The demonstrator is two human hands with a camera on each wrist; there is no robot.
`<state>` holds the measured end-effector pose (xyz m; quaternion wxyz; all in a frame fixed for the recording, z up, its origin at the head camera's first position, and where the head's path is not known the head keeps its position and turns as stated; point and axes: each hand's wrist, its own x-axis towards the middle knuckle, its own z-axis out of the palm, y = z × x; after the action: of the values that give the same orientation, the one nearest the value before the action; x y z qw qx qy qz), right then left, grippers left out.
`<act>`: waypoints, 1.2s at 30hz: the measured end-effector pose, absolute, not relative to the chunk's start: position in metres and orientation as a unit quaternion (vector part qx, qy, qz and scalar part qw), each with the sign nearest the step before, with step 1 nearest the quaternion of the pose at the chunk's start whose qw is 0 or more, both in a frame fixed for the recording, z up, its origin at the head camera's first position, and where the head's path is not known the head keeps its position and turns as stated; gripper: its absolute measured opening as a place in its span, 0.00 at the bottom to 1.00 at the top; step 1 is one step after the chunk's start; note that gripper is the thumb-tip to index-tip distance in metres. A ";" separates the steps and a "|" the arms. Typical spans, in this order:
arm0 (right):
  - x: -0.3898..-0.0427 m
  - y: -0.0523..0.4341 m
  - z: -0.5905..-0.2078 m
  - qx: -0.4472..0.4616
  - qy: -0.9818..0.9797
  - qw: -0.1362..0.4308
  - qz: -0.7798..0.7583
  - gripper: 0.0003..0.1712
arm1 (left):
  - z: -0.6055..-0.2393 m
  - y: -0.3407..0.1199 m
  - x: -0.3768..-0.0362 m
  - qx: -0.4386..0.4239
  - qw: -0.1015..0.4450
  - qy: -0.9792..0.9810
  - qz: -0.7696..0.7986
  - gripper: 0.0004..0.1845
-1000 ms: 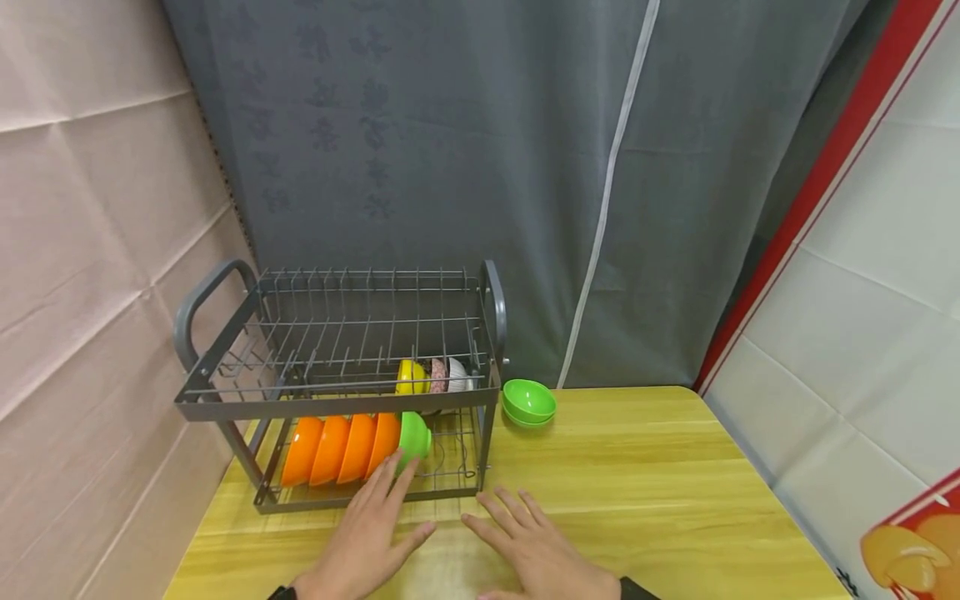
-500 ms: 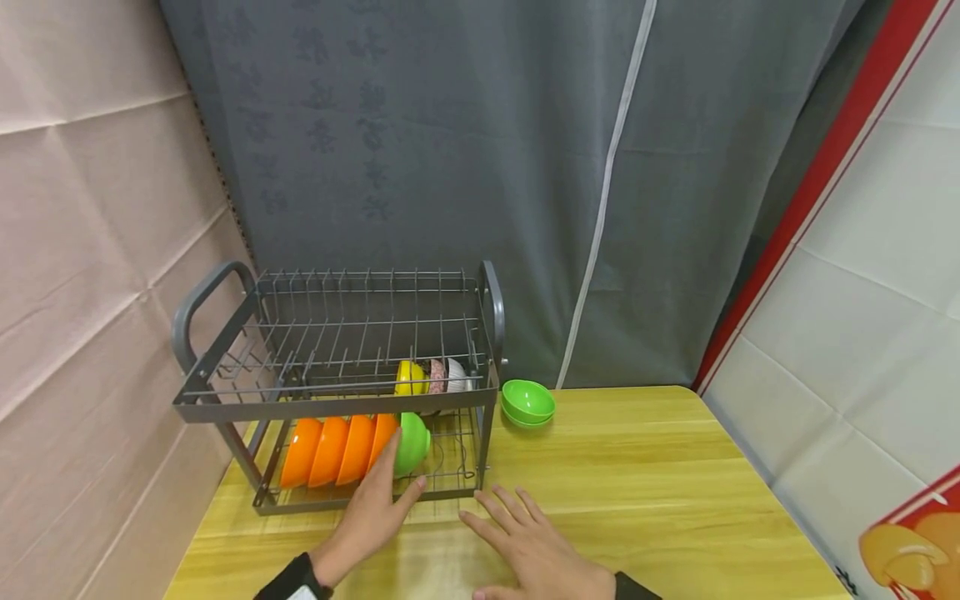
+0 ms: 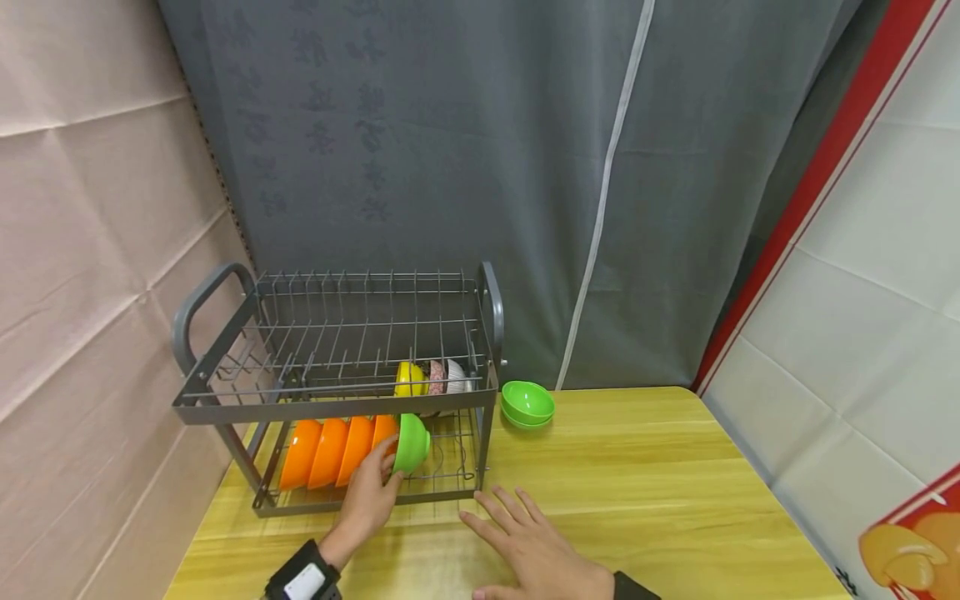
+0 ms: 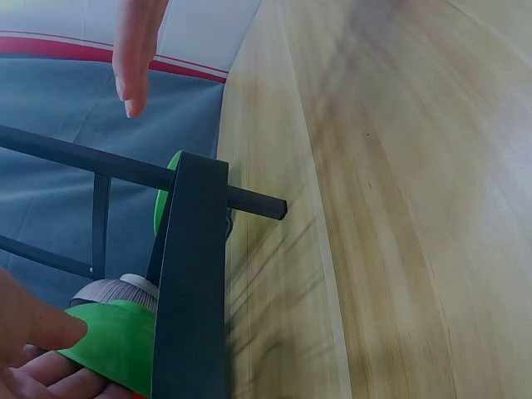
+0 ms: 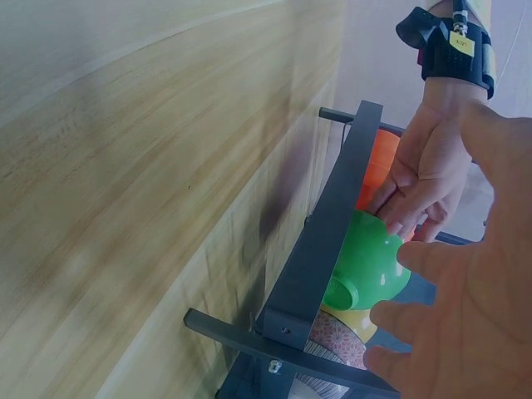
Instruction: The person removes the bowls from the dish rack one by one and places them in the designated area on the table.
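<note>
My left hand (image 3: 369,493) reaches into the lower tier of a dark metal dish rack (image 3: 337,410) and pinches the edge of a green bowl (image 3: 412,443). In the left wrist view the thumb lies on the green bowl's (image 4: 116,341) outer side and the fingers go behind its rim. The bowl stands on edge, at the right end of a row of several orange bowls (image 3: 327,452). My right hand (image 3: 536,546), fingers spread and holding nothing, hovers over or rests on the table in front of the rack; I cannot tell which.
Two stacked green bowls (image 3: 528,403) stand right of the rack. Behind, in the lower tier, are a yellow bowl (image 3: 409,378), a pink patterned bowl (image 3: 437,377) and a white ribbed bowl (image 3: 456,377). A grey curtain (image 3: 450,167) hangs behind the wooden table (image 3: 637,483).
My left hand has moved in to the green bowl; its fingers have gone from spread out to pinching the rim. The right hand and the bowls have hardly moved.
</note>
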<state>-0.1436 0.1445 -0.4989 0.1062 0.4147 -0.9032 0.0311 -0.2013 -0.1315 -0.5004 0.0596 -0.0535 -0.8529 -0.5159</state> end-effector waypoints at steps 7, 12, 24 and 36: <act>-0.145 0.145 -0.498 0.416 -0.902 0.108 0.029 0.46 | -0.506 -0.131 -0.205 -0.036 0.076 -0.856 -0.509 0.17; -0.145 0.145 -0.500 0.414 -0.903 0.108 0.032 0.47 | -0.509 -0.131 -0.206 -0.027 0.076 -0.854 -0.514 0.16; -0.152 0.145 -0.492 0.409 -0.906 0.097 0.048 0.46 | -0.511 -0.129 -0.206 -0.038 0.071 -0.846 -0.527 0.12; -0.167 0.140 -0.464 0.395 -0.911 0.099 0.064 0.49 | -0.494 -0.120 -0.196 -0.058 0.055 -0.841 -0.536 0.10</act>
<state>-0.1675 0.1401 -0.4637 0.0995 0.3946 -0.9112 0.0636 -0.1960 -0.1196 -0.4944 0.0545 -0.0580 -0.8407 -0.5357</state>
